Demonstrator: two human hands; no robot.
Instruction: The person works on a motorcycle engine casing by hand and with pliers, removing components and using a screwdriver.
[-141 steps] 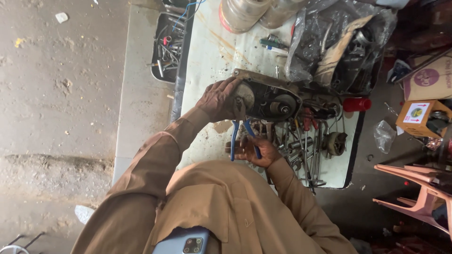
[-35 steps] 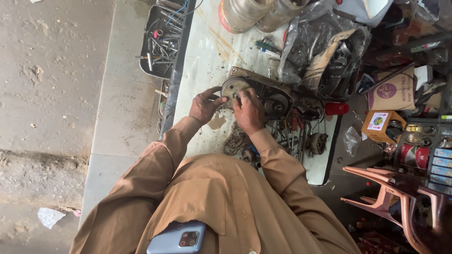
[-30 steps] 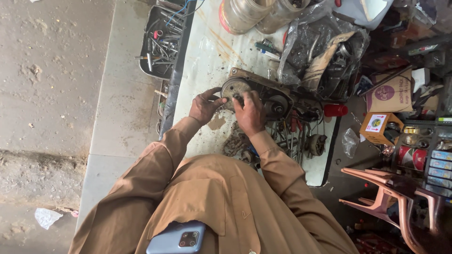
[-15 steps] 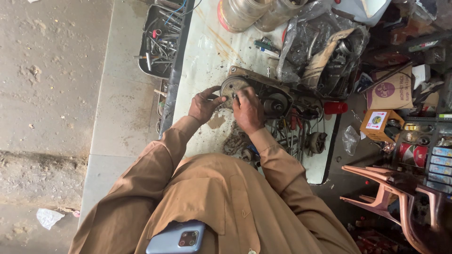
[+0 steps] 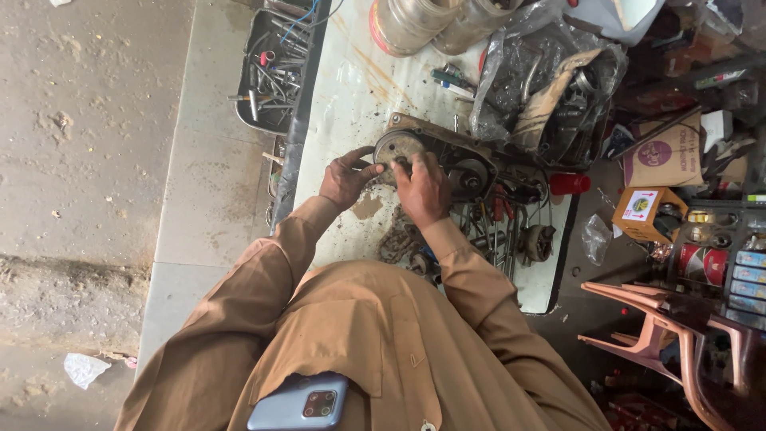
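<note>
A greasy engine casing [image 5: 471, 172] lies on the white workbench [image 5: 351, 88], with a round metal pulley disc [image 5: 396, 146] at its left end. My left hand [image 5: 346, 177] grips the disc's left rim. My right hand [image 5: 423, 187] covers the disc's right side, fingers curled on its face. Both brown sleeves reach up from the bottom of the view. What lies under my right palm is hidden.
A black tray of tools [image 5: 275, 68] sits at the bench's left edge. Two metal cans [image 5: 411, 24] and a clear bag of parts [image 5: 550, 88] stand behind the casing. Loose tools [image 5: 503, 227] lie to the right. Cardboard boxes [image 5: 650, 211] and a plastic chair [image 5: 662, 335] stand right.
Earlier my right hand held blue-handled pliers below the casing. It now rests on the disc without them. Over the last second both hands have stayed on the disc.
</note>
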